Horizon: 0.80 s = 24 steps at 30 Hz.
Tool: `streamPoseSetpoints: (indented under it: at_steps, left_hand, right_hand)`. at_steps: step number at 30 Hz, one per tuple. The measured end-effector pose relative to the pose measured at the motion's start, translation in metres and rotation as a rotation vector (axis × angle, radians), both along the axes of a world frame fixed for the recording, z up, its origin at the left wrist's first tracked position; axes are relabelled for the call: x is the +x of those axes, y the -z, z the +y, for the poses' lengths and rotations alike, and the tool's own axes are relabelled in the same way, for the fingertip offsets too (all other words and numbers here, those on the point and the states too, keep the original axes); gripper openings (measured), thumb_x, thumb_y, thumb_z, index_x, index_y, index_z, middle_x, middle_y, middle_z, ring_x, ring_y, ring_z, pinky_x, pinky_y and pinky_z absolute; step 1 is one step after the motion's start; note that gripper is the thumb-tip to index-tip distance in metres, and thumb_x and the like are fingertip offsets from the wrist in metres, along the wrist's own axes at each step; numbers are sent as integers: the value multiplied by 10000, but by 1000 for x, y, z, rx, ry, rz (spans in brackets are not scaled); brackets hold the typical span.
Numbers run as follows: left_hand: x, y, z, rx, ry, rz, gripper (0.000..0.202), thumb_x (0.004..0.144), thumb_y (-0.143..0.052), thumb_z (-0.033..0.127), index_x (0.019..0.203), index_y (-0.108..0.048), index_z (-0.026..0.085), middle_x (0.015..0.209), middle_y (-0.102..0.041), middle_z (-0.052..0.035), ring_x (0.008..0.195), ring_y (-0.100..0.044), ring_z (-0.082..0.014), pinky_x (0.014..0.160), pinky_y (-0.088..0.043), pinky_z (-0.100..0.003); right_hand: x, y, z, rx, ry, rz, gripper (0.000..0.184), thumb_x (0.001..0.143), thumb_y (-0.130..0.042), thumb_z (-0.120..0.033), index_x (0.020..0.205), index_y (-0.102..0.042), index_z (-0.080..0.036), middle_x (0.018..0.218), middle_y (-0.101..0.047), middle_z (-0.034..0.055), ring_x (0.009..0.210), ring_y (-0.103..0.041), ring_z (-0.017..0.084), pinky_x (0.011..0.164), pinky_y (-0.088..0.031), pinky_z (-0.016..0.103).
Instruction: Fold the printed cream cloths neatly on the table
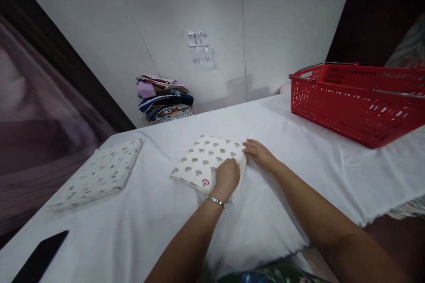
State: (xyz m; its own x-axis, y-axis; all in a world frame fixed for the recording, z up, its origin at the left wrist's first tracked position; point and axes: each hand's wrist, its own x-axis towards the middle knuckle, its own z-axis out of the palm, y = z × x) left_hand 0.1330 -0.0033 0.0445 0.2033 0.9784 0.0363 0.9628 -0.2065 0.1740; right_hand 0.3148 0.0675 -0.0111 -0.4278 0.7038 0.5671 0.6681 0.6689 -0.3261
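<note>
A folded white cloth [201, 159] printed with grey mushrooms and a few green and red ones lies on the table in front of me. My left hand [228, 174], with a bracelet at the wrist, is closed on its right side, knuckles up. At the far right corner, my right hand [260, 154] grips the layered edge between thumb and fingers; part of that grip is hidden. A second folded cloth [102, 170], white with small grey marks, lies flat to the left, apart from both hands.
A red plastic basket [335, 106] with metal handles stands at the right. Several folded fabrics [166, 97] are stacked by the wall beyond the table's far edge. A dark flat object [41, 256] lies front left on the white tablecloth [156, 230]. Paper notes [203, 59] hang on the wall.
</note>
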Motion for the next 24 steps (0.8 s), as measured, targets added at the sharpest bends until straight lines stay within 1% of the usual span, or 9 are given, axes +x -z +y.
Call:
streamPoseSetpoints:
  at_steps: [4,7,10,13,15,20,24]
  left_hand:
    - [1,2,-2,26,29,27,226,919,-346,261,908,-558,184,921,-607,-59,840,-578,-183,697,-406,-290]
    - [2,3,-4,4,42,39,236,928,-331,265,930,-553,185,944,-600,-69,886,-572,-185,726,-405,-289]
    - [2,3,-6,-7,41,20,199,911,-392,309,944,-547,188,959,-597,-68,905,-572,-192,737,-407,-291]
    - [2,3,-6,-2,10,0,199,868,-481,360,949,-543,189,956,-597,-65,897,-578,-202,732,-411,-293]
    - [1,2,-5,-8,-7,-11,205,852,-509,358,951,-544,182,958,-597,-72,895,-581,-210,728,-412,-298]
    - [-1,0,1,-37,-21,-36,173,871,-457,305,868,-574,178,922,-622,-77,858,-592,-205,712,-406,-299]
    - [-2,-3,4,-58,-52,-47,195,869,-431,286,840,-592,179,915,-644,-82,853,-598,-202,701,-404,-293]
  right_hand:
    - [0,0,-1,5,-4,-5,243,872,-481,-187,972,-700,-220,1175,-615,98,1206,-467,259,952,-439,474]
    - [-1,0,-1,-4,7,0,248,865,-484,-172,972,-699,-231,1178,-615,85,1210,-464,252,958,-436,467]
    - [-1,1,-1,-13,19,6,256,858,-481,-157,971,-699,-231,1184,-612,82,1213,-461,251,964,-433,471]
    - [-1,1,-1,-18,15,8,258,858,-482,-166,979,-699,-235,1190,-608,87,1215,-459,257,967,-427,488]
    - [-1,1,-1,-19,10,8,264,858,-481,-168,993,-696,-241,1198,-602,86,1220,-453,259,966,-427,491]
    - [0,2,-2,6,-14,19,300,852,-458,-136,1034,-683,-215,1225,-581,106,1236,-432,265,967,-419,493]
    - [-1,1,-3,-1,-40,18,296,848,-474,-147,1046,-672,-242,1251,-565,86,1255,-409,261,970,-410,501]
